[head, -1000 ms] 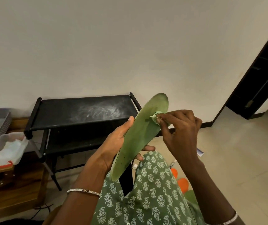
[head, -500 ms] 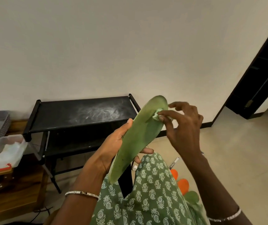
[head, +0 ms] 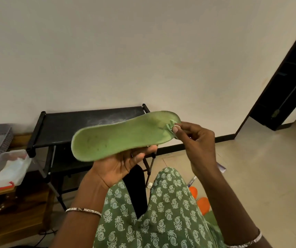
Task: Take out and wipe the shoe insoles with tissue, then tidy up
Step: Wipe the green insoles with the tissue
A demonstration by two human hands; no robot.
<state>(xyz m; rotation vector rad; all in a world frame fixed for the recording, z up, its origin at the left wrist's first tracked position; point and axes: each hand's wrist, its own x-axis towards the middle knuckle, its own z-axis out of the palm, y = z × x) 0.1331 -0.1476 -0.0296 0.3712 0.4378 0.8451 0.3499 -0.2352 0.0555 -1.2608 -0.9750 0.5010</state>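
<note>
Insole (head: 122, 135) seems light and bendy, I think; left hand (head: 122, 165) grips its middle from below, right hand (head: 197, 140) pinches tissue (head: 170, 125) against its end.

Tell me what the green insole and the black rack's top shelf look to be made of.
Insole: probably soft foam with a matte, slightly fuzzy face; its rim looks thick and rounded, with dark specks. Rack's top shelf: matte black sheet, perhaps fabric or plastic, smeared with whitish dust.
</note>
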